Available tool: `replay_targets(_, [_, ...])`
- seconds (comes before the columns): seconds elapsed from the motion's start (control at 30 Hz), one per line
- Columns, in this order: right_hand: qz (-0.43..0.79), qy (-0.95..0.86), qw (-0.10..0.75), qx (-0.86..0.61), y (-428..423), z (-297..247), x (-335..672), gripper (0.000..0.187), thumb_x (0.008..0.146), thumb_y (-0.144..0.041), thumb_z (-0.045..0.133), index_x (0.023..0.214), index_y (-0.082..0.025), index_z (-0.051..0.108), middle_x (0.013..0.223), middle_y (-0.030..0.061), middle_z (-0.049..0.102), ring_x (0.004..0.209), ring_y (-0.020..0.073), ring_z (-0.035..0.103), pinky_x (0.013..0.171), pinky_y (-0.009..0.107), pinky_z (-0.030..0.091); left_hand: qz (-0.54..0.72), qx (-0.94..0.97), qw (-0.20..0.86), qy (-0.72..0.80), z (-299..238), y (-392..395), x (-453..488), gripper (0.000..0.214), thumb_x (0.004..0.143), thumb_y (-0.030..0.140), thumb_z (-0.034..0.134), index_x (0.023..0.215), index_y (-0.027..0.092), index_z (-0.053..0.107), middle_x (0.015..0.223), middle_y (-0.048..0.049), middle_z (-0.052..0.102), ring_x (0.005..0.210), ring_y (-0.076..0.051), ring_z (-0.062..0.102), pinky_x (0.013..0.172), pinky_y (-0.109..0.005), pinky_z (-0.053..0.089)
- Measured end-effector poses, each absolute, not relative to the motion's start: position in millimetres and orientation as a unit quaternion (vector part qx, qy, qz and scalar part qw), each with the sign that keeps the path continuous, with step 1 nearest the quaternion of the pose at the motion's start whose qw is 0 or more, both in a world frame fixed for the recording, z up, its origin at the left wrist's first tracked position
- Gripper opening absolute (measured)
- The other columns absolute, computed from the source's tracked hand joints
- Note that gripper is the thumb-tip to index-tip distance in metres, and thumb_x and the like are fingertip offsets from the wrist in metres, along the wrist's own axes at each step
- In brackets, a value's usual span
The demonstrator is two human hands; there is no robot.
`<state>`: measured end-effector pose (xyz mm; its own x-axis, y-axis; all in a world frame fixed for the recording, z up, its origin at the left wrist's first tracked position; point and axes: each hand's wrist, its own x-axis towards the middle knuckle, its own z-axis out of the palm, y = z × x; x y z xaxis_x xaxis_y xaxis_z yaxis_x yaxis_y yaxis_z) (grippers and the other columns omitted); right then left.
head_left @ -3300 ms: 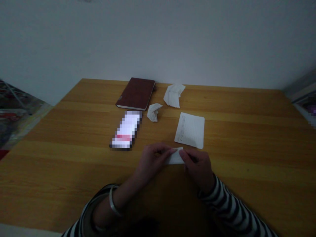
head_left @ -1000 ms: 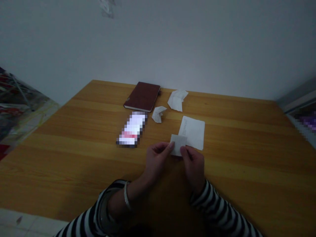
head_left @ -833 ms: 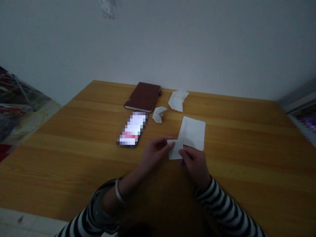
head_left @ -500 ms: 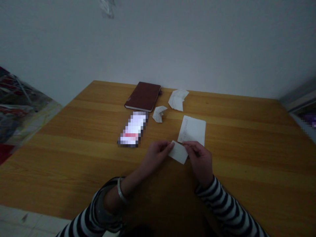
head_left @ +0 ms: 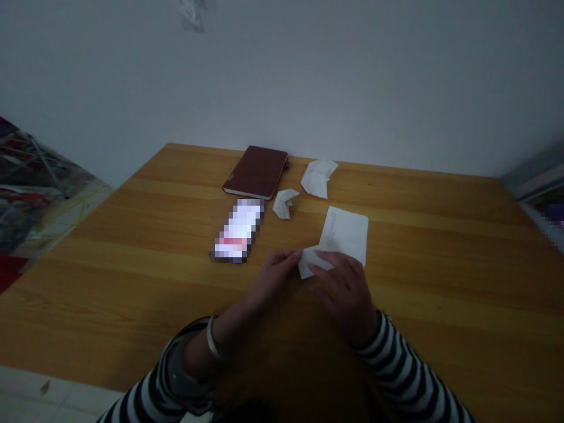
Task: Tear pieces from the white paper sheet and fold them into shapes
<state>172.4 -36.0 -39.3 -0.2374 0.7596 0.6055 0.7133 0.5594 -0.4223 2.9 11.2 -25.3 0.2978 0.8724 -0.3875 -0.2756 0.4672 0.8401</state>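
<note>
A small folded piece of white paper (head_left: 309, 261) lies on the wooden table (head_left: 132, 247) in front of me. My left hand (head_left: 275, 277) pinches its left edge. Over most of the piece lies my right hand (head_left: 343, 289), fingers stretched flat and pressing it down. Just beyond my right hand is a flat sheet of lined paper (head_left: 346, 233).
A lit phone (head_left: 238, 230) lies left of the hands. Behind it are a dark red notebook (head_left: 257, 171), a small folded paper figure (head_left: 284, 203) and a stack of folded paper pieces (head_left: 318, 176). A wall stands behind the table. Clutter lies on the floor at left.
The folded piece was held up between both hands and turned; now it is down on the table and my right hand has flattened over it.
</note>
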Motion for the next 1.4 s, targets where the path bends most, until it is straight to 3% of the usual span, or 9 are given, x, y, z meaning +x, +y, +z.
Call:
replay_targets(0.17, [0.049, -0.795, 0.401, -0.452, -35, -44, 172, 0.028, 0.089, -0.018, 0.062, 0.117, -0.017, 0.066, 0.105, 0.0116, 0.070, 0.095, 0.0241, 0.062, 0.083, 0.043, 0.055, 0.361, 0.223, 0.808, 0.408, -25, 9, 4, 0.020, 0.073, 0.028, 0.077, 0.080, 0.011, 0.072, 0.077, -0.0079, 0.073, 0.069, -0.015, 0.067, 0.066, -0.024, 0.051])
replay_targets(0.5, [0.131, -0.747, 0.435, -0.486, -32, -44, 176, 0.022, 0.087, -0.025, 0.067, 0.109, -0.023, 0.070, 0.102, 0.0082, 0.069, 0.096, 0.0236, 0.063, 0.084, 0.044, 0.054, 0.329, 0.272, 0.812, 0.398, -30, 11, 3, 0.025, 0.076, 0.035, 0.075, 0.086, 0.012, 0.075, 0.082, -0.0090, 0.075, 0.076, -0.016, 0.068, 0.075, -0.026, 0.051])
replay_targets(0.77, [0.184, -0.705, 0.472, -0.496, -31, -43, 177, 0.013, 0.088, -0.019, 0.063, 0.097, -0.020, 0.071, 0.097, 0.0072, 0.069, 0.091, 0.0199, 0.065, 0.082, 0.037, 0.056, 0.328, 0.309, 0.815, 0.364, -38, 11, 4, 0.031, 0.078, 0.043, 0.074, 0.085, 0.013, 0.075, 0.080, -0.0071, 0.072, 0.073, -0.014, 0.064, 0.072, -0.024, 0.049])
replay_targets(0.87, [0.170, -0.699, 0.478, -0.505, -32, -40, 176, 0.012, 0.089, -0.015, 0.057, 0.091, -0.019, 0.068, 0.093, 0.0075, 0.068, 0.089, 0.0197, 0.064, 0.080, 0.037, 0.055, 0.321, 0.342, 0.807, 0.360, -37, 11, 6, 0.033, 0.081, 0.046, 0.070, 0.085, 0.014, 0.075, 0.080, -0.0069, 0.072, 0.072, -0.013, 0.063, 0.071, -0.023, 0.048])
replay_targets(1.07, [0.186, -0.671, 0.505, -0.509, -34, -36, 176, 0.009, 0.087, -0.014, 0.056, 0.085, -0.019, 0.063, 0.091, 0.0067, 0.068, 0.088, 0.0199, 0.064, 0.080, 0.038, 0.053, 0.320, 0.406, 0.782, 0.348, -23, 9, 7, 0.038, 0.081, 0.036, 0.072, 0.113, 0.018, 0.072, 0.104, -0.0096, 0.074, 0.090, -0.018, 0.067, 0.084, -0.027, 0.049])
replay_targets(1.27, [0.181, -0.632, 0.528, -0.537, -36, -34, 169, 0.009, 0.089, -0.016, 0.055, 0.087, -0.019, 0.063, 0.089, 0.0064, 0.067, 0.087, 0.0201, 0.063, 0.079, 0.038, 0.053, 0.351, 0.458, 0.728, 0.370, -27, 7, 11, 0.035, 0.086, 0.041, 0.065, 0.110, 0.017, 0.074, 0.105, -0.0091, 0.075, 0.096, -0.021, 0.067, 0.092, -0.033, 0.048])
replay_targets(1.4, [0.167, -0.624, 0.534, -0.546, -36, -35, 162, 0.005, 0.086, -0.017, 0.062, 0.082, -0.019, 0.063, 0.088, 0.0056, 0.065, 0.085, 0.0197, 0.062, 0.075, 0.036, 0.052, 0.367, 0.450, 0.722, 0.376, -36, 5, 15, 0.037, 0.089, 0.043, 0.061, 0.111, 0.015, 0.073, 0.100, -0.0089, 0.075, 0.091, -0.020, 0.068, 0.089, -0.033, 0.049])
